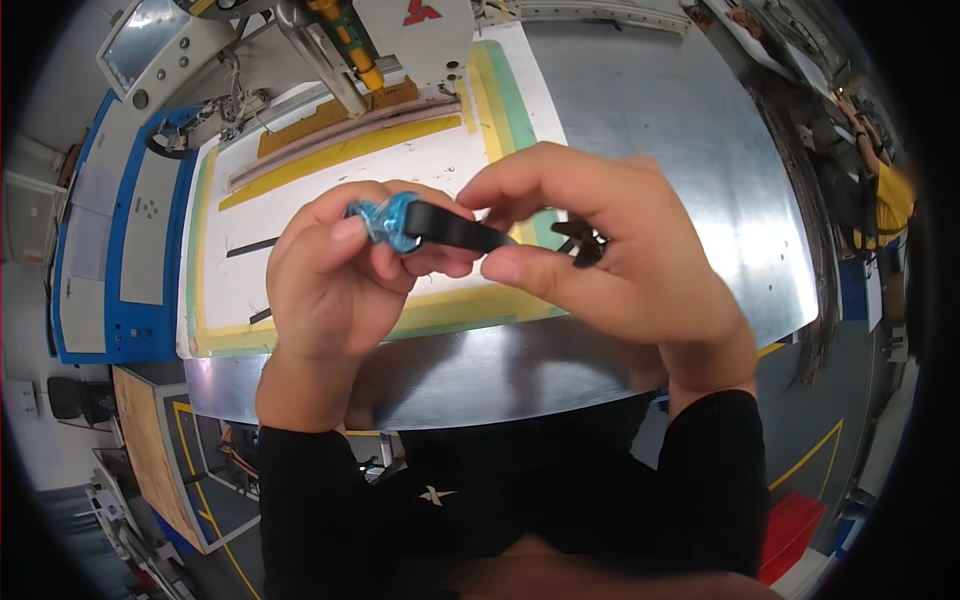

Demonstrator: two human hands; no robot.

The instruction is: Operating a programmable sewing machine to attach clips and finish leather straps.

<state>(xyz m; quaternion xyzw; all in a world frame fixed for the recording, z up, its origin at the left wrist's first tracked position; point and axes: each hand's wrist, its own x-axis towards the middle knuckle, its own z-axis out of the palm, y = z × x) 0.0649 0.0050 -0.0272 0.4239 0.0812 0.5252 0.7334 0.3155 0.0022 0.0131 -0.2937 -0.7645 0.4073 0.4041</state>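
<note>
Above the metal table (690,130) both my hands are raised, close together. My left hand (330,270) is closed, its thumb and fingers pinching a shiny translucent blue piece (395,222); I cannot tell its exact kind. From that piece a flat black strap (450,226) runs to the right. The strap's right part lies between the thumb and fingers of my right hand (620,235), which is closed on it. A dark clustered bit (586,243) shows by the right palm, partly hidden by the hand.
Behind my hands a machine head (415,35) overhangs a white sheet (390,150) edged with yellow and green tape. Short black strips (250,247) lie on the sheet. A blue-framed cabinet (140,230) stands left. Far right, another person in yellow (885,205) is visible.
</note>
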